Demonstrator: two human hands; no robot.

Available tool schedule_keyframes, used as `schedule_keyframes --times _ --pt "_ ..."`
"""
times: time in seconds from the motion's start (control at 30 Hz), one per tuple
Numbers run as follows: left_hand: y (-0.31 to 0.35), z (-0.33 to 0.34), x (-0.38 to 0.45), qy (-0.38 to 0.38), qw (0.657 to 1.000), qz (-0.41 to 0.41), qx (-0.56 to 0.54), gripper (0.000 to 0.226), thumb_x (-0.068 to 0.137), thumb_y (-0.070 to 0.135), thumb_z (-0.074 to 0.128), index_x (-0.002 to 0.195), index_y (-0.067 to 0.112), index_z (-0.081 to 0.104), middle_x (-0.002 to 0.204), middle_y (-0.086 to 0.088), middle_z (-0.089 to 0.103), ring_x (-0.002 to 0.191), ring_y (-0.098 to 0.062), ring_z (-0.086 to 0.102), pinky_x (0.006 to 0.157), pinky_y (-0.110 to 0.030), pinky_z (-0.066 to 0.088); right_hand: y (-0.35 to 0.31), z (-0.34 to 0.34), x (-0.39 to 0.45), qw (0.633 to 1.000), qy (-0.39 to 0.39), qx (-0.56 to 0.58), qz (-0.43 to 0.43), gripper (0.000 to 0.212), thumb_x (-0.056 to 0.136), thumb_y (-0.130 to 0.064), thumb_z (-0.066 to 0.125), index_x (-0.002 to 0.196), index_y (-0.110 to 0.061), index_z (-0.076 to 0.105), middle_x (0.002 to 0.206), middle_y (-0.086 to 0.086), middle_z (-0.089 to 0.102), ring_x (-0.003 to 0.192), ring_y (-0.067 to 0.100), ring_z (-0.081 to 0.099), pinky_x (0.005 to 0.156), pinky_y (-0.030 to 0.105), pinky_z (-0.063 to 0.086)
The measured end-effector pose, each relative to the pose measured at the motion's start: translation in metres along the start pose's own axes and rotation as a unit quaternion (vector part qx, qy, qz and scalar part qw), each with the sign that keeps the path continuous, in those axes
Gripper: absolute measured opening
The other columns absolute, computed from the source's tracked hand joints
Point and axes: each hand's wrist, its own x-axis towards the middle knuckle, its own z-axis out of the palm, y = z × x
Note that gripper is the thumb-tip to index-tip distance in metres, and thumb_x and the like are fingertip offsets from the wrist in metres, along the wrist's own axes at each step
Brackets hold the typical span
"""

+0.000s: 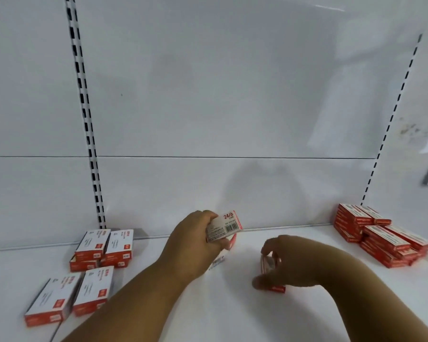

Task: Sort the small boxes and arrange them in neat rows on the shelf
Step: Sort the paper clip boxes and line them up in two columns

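While a small red-and-white box marked 24/6 (224, 226) is held above the white shelf (232, 312) near its back edge, the fingers of the left hand (198, 239) are curled round it, barcode side towards the camera. Another box (231, 241) is partly hidden just beneath it. Towards the middle of the shelf, a second small box (273, 275) is pinched between the thumb and bent fingers of the right hand (286, 261); it is blurred, and whether it touches the shelf cannot be told. At the left, white-topped boxes (94, 262) are laid in pairs, the rear pair stacked. At the right, a stack of red boxes (378, 234) is set against the back panel (220, 95).
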Motion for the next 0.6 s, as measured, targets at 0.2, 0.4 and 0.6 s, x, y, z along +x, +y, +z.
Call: schedule_keyframes --times 0.2,0.4,0.6 --pt "0.013 -0.004 -0.008 -0.015 0.989 -0.072 -0.126 0.037 0.093 0.036 0.063 0.128 0.031 0.052 0.111 0.011 0.063 0.086 -0.008 0.067 0.078 -0.016 0.05 -0.004 0.022 0.003 0.989 0.089 0.114 -0.017 0.06 0.07 -0.045 0.076 0.125 -0.035 0.054 0.12 -0.005 0.057 0.1 0.017 0.06 0.081 0.03 0.051" --pt "0.018 -0.007 -0.011 -0.035 0.87 -0.196 -0.451 0.027 0.104 0.014 0.037 0.113 0.016 0.062 0.084 -0.008 0.076 0.058 -0.017 0.064 0.061 -0.031 0.048 -0.016 0.015 0.007 0.544 0.058 0.834 -0.07 0.032 0.088 -0.001 0.046 0.116 0.0 0.062 0.117 0.031 0.06 0.089 0.041 0.066 0.074 0.04 0.055" --pt "0.019 -0.007 -0.01 -0.056 0.893 -0.194 -0.403 0.025 0.102 0.015 0.042 0.113 0.021 0.063 0.093 -0.013 0.073 0.066 -0.022 0.07 0.061 -0.032 0.053 -0.029 0.022 0.005 0.465 0.091 0.878 -0.073 0.034 0.092 0.01 0.032 0.115 0.011 0.057 0.106 0.032 0.064 0.087 0.041 0.07 0.073 0.042 0.061"
